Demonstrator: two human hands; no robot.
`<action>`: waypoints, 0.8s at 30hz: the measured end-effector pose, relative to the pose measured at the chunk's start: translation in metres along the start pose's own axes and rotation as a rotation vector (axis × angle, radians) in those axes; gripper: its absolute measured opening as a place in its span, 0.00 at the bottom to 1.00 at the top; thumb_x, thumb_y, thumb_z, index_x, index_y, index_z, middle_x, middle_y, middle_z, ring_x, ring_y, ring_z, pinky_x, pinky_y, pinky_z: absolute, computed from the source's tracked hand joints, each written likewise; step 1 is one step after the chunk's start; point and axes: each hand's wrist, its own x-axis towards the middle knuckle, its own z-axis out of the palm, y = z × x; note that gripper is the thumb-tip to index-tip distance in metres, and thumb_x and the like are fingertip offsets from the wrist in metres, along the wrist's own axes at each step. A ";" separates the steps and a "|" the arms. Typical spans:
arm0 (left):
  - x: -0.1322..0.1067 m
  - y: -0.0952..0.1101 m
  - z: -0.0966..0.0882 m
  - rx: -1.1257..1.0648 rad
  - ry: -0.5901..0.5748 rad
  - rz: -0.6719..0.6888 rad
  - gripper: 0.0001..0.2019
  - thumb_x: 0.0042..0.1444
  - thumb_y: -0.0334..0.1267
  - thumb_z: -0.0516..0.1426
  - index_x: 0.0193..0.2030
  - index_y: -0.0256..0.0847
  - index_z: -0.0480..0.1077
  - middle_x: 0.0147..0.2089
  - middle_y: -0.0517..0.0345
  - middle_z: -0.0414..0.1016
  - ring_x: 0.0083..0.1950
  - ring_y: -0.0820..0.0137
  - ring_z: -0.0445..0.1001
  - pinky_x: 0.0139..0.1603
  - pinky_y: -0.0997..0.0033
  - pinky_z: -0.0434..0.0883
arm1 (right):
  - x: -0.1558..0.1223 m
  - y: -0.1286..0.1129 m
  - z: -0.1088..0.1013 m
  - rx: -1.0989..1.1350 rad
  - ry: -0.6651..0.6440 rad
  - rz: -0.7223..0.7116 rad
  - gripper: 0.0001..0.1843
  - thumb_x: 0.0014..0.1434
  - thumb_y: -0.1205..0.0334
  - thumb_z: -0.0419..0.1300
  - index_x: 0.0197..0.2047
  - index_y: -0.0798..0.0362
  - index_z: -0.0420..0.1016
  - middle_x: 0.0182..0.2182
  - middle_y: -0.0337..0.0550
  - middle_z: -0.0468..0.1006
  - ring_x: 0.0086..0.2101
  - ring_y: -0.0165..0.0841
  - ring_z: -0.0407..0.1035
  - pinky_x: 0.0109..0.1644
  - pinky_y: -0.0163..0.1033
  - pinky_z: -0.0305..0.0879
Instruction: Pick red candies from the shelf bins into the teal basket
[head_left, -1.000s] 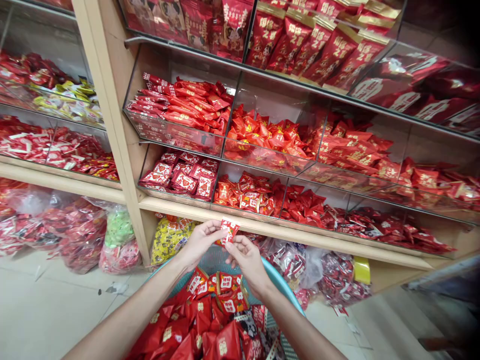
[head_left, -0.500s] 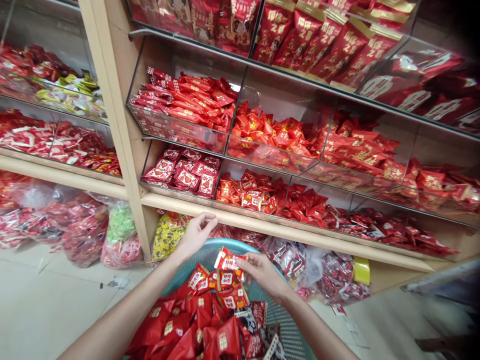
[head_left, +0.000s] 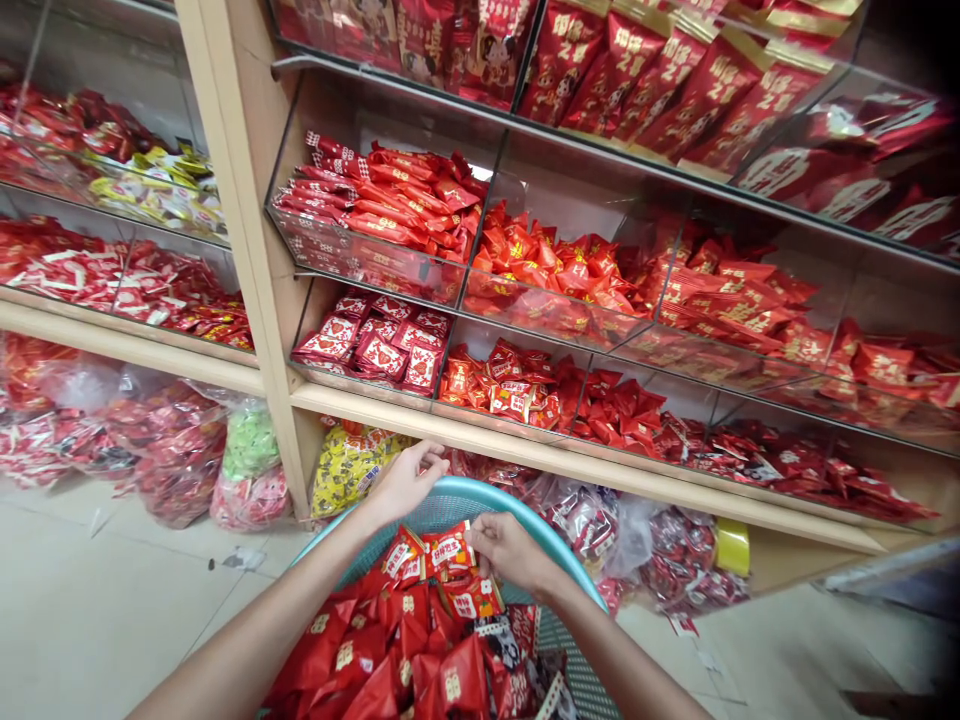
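A teal plastic basket (head_left: 496,499) sits low in front of me, heaped with red sweet packets (head_left: 409,655). My right hand (head_left: 514,550) is over the far side of the heap, its fingertips pinched on the edge of a small red and white packet (head_left: 448,550) that rests on top of the pile. My left hand (head_left: 409,482) hovers at the basket's far rim with its fingers curled in. Nothing shows between them.
Wooden shelves (head_left: 525,455) carry clear bins (head_left: 360,265) full of red packets, in rows above the basket. Bulging plastic bags of sweets (head_left: 172,450) and a yellow bag (head_left: 349,465) lie under the bottom shelf on the tiled floor (head_left: 97,600).
Both hands held the small packet up together a second ago. The left hand let go, and the right hand brought the packet down onto the heap in the basket.
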 end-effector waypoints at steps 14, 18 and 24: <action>-0.005 0.014 -0.004 0.155 -0.090 0.004 0.15 0.57 0.47 0.49 0.44 0.42 0.69 0.41 0.55 0.77 0.43 0.65 0.74 0.42 0.71 0.66 | -0.007 -0.002 0.012 -0.584 0.370 -0.054 0.17 0.57 0.57 0.54 0.18 0.51 0.64 0.17 0.39 0.69 0.21 0.31 0.62 0.25 0.34 0.48; -0.009 0.025 -0.008 0.382 -0.168 0.014 0.19 0.60 0.50 0.43 0.39 0.45 0.71 0.38 0.54 0.77 0.42 0.61 0.74 0.42 0.66 0.66 | -0.015 -0.023 0.002 -0.703 0.430 -0.113 0.18 0.60 0.55 0.51 0.21 0.51 0.67 0.18 0.41 0.71 0.21 0.32 0.64 0.25 0.35 0.48; -0.013 0.032 -0.006 0.594 -0.196 -0.008 0.29 0.60 0.55 0.34 0.39 0.45 0.72 0.38 0.47 0.77 0.45 0.51 0.73 0.43 0.57 0.66 | -0.004 -0.073 -0.056 -0.623 0.572 -0.362 0.16 0.61 0.53 0.50 0.28 0.51 0.70 0.22 0.41 0.75 0.23 0.31 0.65 0.28 0.34 0.55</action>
